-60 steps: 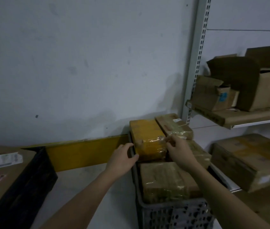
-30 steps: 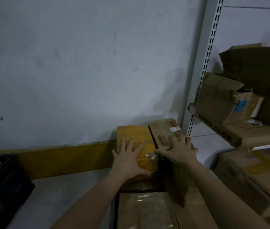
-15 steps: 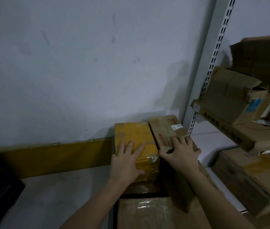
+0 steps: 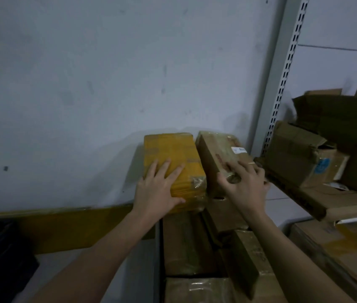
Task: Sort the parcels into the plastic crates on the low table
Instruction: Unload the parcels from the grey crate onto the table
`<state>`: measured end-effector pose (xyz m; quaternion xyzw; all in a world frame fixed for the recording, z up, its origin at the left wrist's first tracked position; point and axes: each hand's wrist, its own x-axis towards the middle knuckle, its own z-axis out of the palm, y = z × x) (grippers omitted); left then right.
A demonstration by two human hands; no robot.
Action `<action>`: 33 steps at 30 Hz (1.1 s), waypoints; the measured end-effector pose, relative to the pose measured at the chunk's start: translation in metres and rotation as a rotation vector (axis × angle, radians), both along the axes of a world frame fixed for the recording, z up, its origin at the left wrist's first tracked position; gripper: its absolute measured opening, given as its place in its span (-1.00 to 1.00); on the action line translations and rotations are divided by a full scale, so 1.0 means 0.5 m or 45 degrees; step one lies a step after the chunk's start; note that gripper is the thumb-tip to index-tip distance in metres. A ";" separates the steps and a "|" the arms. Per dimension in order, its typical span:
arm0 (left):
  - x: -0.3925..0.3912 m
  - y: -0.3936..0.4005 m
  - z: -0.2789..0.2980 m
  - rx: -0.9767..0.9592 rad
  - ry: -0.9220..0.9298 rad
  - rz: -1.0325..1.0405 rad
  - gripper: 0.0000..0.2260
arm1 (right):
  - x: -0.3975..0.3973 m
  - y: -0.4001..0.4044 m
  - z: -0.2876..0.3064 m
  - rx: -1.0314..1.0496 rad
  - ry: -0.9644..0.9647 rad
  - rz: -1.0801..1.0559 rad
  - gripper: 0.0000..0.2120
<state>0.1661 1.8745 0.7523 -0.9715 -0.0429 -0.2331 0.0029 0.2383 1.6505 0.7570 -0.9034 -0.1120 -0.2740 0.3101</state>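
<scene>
1. The yellow tape-wrapped rectangular parcel (image 4: 172, 167) sits on top of the stack of parcels, close against the pale grey wall (image 4: 107, 84), and serves as the landmark here.
2. The left hand (image 4: 159, 191) lies flat on the near part of the yellow parcel's top face, fingers straight and spread, thumb stretched along the near edge; it presses rather than clasps.
3. Just right of the yellow parcel, touching its side, stands a brown cardboard parcel with a small white label (image 4: 223, 156), tilted so that its top face slopes.
4. The right hand (image 4: 245, 186) rests on the near end of that brown parcel, fingers spread and slightly bent over its top and the thumb down on its left side; whether it truly grips the parcel I cannot tell.
5. Below and in front of the yellow parcel lie more brown tape-wrapped parcels (image 4: 186, 243), packed close together; the crate wall around them is too dark to make out.
6. Further right of the yellow parcel rises a grey slotted metal shelf upright (image 4: 282, 73), with open cardboard boxes (image 4: 300, 158) on the shelf beside it.
7. Left of the yellow parcel, a yellow board (image 4: 63, 226) runs along the foot of the wall.
</scene>
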 end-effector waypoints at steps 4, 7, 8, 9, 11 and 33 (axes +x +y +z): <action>-0.072 0.040 0.012 -0.015 -0.001 0.092 -0.09 | -0.057 0.039 0.004 0.074 -0.021 0.072 -0.43; -0.142 0.070 0.007 -0.011 0.018 0.164 -0.08 | -0.106 0.083 -0.001 0.108 -0.004 0.138 -0.41; -0.167 0.083 0.002 -0.011 0.027 0.185 -0.08 | -0.123 0.100 -0.005 0.112 0.008 0.165 -0.40; -0.192 0.097 -0.004 -0.006 0.032 0.204 -0.08 | -0.140 0.118 -0.010 0.115 0.017 0.193 -0.40; -0.242 0.129 -0.018 0.000 0.020 0.235 -0.07 | -0.175 0.156 -0.021 0.115 0.034 0.254 -0.38; -0.578 0.445 -0.424 -0.113 0.641 0.394 -0.03 | -0.482 0.510 -0.430 -0.259 0.707 0.462 -0.39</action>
